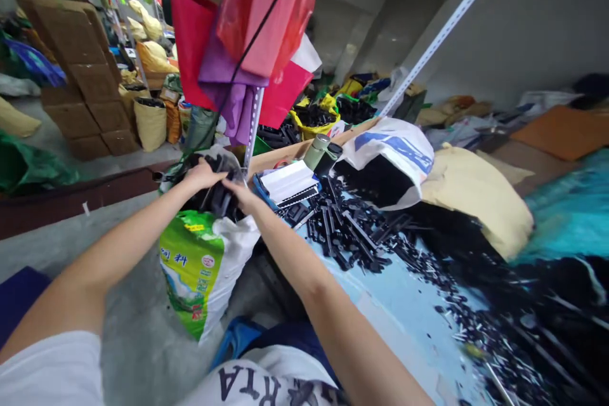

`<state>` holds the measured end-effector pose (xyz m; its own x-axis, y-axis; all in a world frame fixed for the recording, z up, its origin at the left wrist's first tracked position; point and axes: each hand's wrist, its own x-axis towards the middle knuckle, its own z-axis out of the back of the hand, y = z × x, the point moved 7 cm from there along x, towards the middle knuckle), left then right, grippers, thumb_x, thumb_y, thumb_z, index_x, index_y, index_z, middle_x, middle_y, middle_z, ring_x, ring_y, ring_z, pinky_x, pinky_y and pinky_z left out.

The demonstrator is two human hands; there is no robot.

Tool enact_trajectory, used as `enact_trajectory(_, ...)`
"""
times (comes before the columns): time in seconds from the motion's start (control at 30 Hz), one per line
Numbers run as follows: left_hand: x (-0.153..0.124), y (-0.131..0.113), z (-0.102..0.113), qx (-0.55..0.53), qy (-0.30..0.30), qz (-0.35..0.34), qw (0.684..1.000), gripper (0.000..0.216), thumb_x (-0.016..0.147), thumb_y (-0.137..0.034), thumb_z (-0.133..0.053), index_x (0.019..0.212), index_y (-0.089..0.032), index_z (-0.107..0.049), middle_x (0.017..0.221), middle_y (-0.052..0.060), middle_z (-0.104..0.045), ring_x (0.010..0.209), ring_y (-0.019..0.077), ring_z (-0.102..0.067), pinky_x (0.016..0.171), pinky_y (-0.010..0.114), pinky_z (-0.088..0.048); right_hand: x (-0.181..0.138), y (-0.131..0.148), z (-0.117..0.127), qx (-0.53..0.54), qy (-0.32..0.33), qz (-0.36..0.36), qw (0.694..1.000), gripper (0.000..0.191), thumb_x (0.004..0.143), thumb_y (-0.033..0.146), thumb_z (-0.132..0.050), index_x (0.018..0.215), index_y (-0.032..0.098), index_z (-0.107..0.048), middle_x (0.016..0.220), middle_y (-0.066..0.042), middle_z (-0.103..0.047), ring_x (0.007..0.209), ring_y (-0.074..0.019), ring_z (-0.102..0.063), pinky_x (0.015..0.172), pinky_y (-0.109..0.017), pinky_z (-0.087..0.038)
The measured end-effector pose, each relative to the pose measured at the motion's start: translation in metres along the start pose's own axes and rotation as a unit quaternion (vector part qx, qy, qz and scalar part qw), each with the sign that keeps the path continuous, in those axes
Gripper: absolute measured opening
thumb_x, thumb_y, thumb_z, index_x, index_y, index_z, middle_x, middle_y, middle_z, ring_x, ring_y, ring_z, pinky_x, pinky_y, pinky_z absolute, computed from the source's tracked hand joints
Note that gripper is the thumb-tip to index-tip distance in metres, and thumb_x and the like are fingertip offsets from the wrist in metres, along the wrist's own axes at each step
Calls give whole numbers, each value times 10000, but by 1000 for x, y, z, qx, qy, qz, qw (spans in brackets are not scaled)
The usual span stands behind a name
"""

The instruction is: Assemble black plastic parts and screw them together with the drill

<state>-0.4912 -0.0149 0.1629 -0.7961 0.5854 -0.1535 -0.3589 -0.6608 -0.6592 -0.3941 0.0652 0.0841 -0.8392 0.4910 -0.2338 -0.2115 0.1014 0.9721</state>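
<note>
From where I stand, left to right: left hand (200,176), then right hand (242,196), both at black pieces (219,202) in the mouth of a green-and-white sack (195,273), cannot tell whether either's fingers grip, then loose black parts (349,231) strewn over a blue tabletop (375,292).

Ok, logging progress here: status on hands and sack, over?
Left hand, right hand: both at black pieces, grip unclear. Printed sack: pieces at its mouth. Metal post near right hand.
</note>
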Motion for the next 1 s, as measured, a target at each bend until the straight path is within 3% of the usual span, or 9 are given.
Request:
enact_trajectory(0.1, 4, 30, -20, 285, 36, -16, 958, 665, 745, -485, -595, 1172, 20, -532, 1197, 304, -540, 1134, 410, -505, 886, 472, -418, -6, -33, -12, -244, -31, -4, 969, 684, 687, 678, -574, 1127, 154, -556, 1009, -102, -652, 893, -221, -624, 796, -357, -493)
enact_trajectory(0.23, -1, 41, -43, 373, 87, -43, 923, 544, 880, -481, -338, 972, -50, -658, 1041, 247, -637, 1004, 361, -589, 760, 426, -451, -38, -49, -13, -533, 43, 66, 842, 560, 755, 658, -522, 909, 130, -632, 908, -147, -669, 922, -274, -613, 876, -397, -417)
enact_trajectory(0.33, -11, 36, -40, 401, 8, -70, 913, 493, 880, -413, -361, 990, -16, -633, 976, 260, -638, 926, 356, -604, 697, 410, -450, -70, -44, -11, -620, 149, 184, 748, 408, 745, 526, -638, 885, 142, -639, 876, -120, -675, 945, -253, -590, 997, -430, -283)
enact_trajectory(0.4, -27, 23, -42, 405, -48, -162, 898, 460, 875, -387, -382, 1013, -14, -612, 966, 255, -632, 936, 354, -593, 702, 414, -453, -94, -34, -3, -641, 185, 261, 698, 296, 790, 432, -628, 899, 157, -634, 859, -88, -672, 933, -221, -572, 1018, -430, -239)
enact_trajectory(0.5, -71, -4, -56, 337, -53, -338, 877, 411, 889, -389, -379, 970, -74, -629, 949, 195, -648, 973, 311, -587, 768, 400, -467, -126, -13, 18, -594, 165, 322, 719, 253, 862, 413, -534, 824, 179, -624, 812, -49, -649, 909, -187, -543, 1004, -407, -256)
enact_trajectory(0.6, -128, -42, -64, 180, -86, -472, 859, 340, 891, -368, -413, 972, -120, -631, 972, 135, -665, 1028, 257, -578, 894, 383, -446, -155, -2, 29, -540, 124, 359, 751, 224, 877, 376, -513, 810, 186, -612, 855, -48, -632, 956, -189, -515, 993, -400, -284)
enact_trajectory(0.73, -196, -93, -90, -29, -123, -591, 796, 207, 857, -247, -477, 981, -160, -618, 972, 85, -668, 1048, 215, -573, 975, 398, -409, -180, -14, 52, -457, -32, 331, 825, 197, 844, 284, -542, 988, 159, -596, 1018, -98, -596, 1047, -224, -479, 957, -404, -350)
enact_trajectory(0.83, -212, -123, -146, -99, -63, -598, 793, 200, 861, -244, -470, 979, -171, -614, 947, 82, -661, 964, 196, -595, 889, 355, -471, -215, -47, 83, -406, -113, 288, 860, 301, 821, 279, -561, 1079, 124, -570, 1105, -138, -564, 1082, -248, -478, 938, -397, -392)
enact_trajectory(1.0, -198, -157, -272, -7, 26, -496, 868, 380, 872, -365, -454, 1122, -96, -555, 1095, 178, -601, 1090, 268, -535, 936, 405, -435, -322, -114, 159, -330, -271, 157, 891, 333, 831, 326, -549, 1143, 210, -554, 1176, -100, -546, 1106, -216, -510, 954, -395, -423)
